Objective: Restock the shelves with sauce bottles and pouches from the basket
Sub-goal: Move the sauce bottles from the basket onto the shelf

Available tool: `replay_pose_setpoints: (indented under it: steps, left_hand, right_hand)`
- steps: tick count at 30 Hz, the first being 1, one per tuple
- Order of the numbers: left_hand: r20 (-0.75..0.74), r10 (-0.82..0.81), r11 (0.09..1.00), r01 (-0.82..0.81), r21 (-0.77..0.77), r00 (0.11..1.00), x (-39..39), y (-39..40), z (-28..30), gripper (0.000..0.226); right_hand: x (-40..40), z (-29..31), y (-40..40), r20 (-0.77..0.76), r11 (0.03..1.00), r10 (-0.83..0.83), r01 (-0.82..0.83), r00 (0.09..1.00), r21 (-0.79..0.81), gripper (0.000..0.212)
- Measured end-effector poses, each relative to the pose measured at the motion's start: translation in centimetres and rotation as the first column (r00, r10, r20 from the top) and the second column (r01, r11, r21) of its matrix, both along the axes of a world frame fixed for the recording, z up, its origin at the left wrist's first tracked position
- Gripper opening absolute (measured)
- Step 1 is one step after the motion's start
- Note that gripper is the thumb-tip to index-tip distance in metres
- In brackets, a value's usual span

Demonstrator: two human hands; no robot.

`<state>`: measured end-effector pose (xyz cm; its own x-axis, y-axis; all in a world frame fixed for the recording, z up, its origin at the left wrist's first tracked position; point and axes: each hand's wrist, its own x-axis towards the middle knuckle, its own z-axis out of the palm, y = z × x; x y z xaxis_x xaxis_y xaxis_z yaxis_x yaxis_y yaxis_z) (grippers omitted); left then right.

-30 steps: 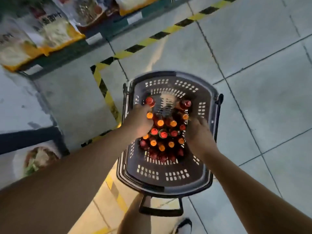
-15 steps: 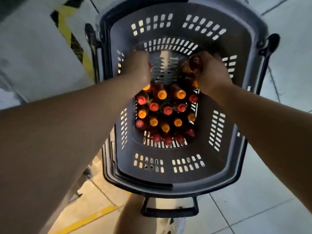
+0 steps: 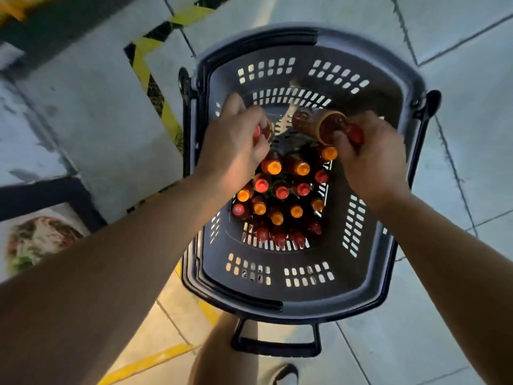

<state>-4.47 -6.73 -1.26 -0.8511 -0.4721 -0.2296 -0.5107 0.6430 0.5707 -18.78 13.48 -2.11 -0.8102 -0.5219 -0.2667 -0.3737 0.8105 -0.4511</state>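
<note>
A dark plastic basket (image 3: 361, 279) stands on the floor below me. Several sauce bottles (image 3: 280, 201) with red and orange caps stand packed in its middle. My right hand (image 3: 372, 159) grips a red-capped sauce bottle (image 3: 319, 125) by its neck; the bottle is lifted and tilted, its body pointing left. My left hand (image 3: 233, 143) grips another red-capped bottle (image 3: 263, 130) at the far end of the cluster; most of that bottle is hidden by my fingers.
Yellow-and-black hazard tape (image 3: 150, 79) runs on the grey floor left of the basket. A low shelf edge with a food-picture pouch (image 3: 36, 240) shows at the left. The basket's handle (image 3: 277, 345) lies near my leg and shoe (image 3: 286, 375).
Both hands have closed on bottles at the far end of the cluster. The right hand has raised its bottle and tipped it sideways. The view has pulled back slightly.
</note>
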Motion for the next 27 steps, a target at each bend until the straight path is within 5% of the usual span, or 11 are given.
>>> replay_pose_setpoints:
  steps: [6, 10, 19, 27]
  left_hand:
    - [-0.113, 0.177, 0.984, -0.173, 0.05, 0.978, 6.2, 4.5, 8.2, 0.021]
    - [-0.131, 0.239, 0.968, -0.226, 0.105, 0.962, 11.8, 9.1, 13.3, 0.025]
    - [-0.273, 0.578, 0.815, -0.531, 0.23, 0.769, 29.7, 24.7, 22.7, 0.036]
    - [-0.149, 0.746, 0.66, -0.69, 0.298, 0.649, 47.4, 38.1, 25.2, 0.038]
  right_hand:
    - [6.6, 9.0, 5.0, 0.224, 0.854, -0.406, 0.455, 0.886, -0.252, 0.016]
    - [12.7, 14.2, 9.9, 0.444, 0.702, -0.466, 0.625, 0.765, -0.34, 0.018]
    - [27.5, 24.0, 22.8, 0.503, 0.755, -0.364, 0.564, 0.784, -0.334, 0.029]
    - [39.0, 27.6, 29.4, 0.42, 0.908, -0.223, 0.344, 0.88, -0.238, 0.025]
